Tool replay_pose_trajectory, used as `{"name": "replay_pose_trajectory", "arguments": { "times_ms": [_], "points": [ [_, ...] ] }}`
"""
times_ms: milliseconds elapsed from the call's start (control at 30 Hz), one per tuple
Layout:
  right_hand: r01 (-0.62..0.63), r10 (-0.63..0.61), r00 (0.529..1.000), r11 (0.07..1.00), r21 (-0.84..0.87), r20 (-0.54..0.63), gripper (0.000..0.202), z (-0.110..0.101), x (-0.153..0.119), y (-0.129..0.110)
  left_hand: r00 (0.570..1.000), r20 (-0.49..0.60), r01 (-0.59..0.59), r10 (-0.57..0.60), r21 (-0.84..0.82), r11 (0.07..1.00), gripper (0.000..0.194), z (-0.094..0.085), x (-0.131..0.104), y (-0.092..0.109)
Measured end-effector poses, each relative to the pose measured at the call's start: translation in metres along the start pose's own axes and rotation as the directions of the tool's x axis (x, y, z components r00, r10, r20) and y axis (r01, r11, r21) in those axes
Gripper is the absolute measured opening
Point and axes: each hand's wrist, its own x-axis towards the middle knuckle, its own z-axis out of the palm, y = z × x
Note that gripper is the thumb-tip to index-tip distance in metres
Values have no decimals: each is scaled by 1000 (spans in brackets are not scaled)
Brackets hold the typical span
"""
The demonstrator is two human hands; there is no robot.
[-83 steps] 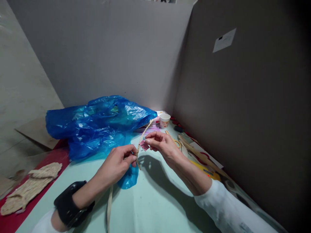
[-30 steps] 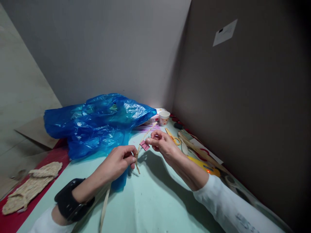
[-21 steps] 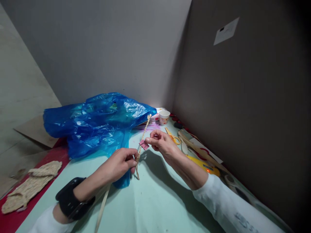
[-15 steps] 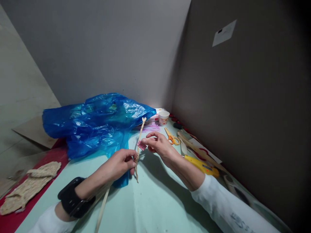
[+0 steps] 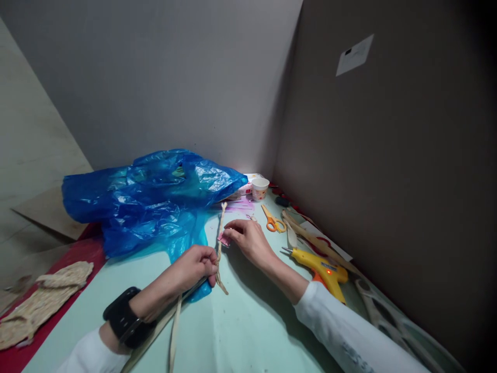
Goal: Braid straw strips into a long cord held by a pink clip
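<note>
The braid (image 5: 221,225), likely light and pliant, is best held low, where it is pinched by the left hand (image 5: 197,266); a pink piece (image 5: 223,240) is pinched by the right hand (image 5: 250,242).

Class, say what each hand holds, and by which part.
The left hand pinches the braided cord near its lower end; the right hand holds the small pink piece by its right side.

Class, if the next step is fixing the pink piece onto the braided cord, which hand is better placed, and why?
Probably the right hand: it pinches the pink piece right by the braided cord, while the left hand grips that cord lower down.
</note>
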Motion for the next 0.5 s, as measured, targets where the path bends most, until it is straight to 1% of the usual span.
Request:
{"name": "replay_pose_trajectory", "arguments": {
  "times_ms": [100,233,367,500],
  "points": [
    [12,-14,1000,993,-114,-22,16,3,-3,2,1000,12,-4,4,16,1000,2,1,2,-5],
    [21,-27,999,976,-216,-25,15,3,-5,2,999,-10,-32,32,41,999,6,1,2,-8],
    [39,-60,996,958,-284,-64,15,2,-6,1,998,-34,-59,60,27,998,4,4,4,-10],
    [58,-83,994,947,-317,-66,16,5,-4,4,992,-91,-88,91,29,996,4,9,7,-12]
  ]
}}
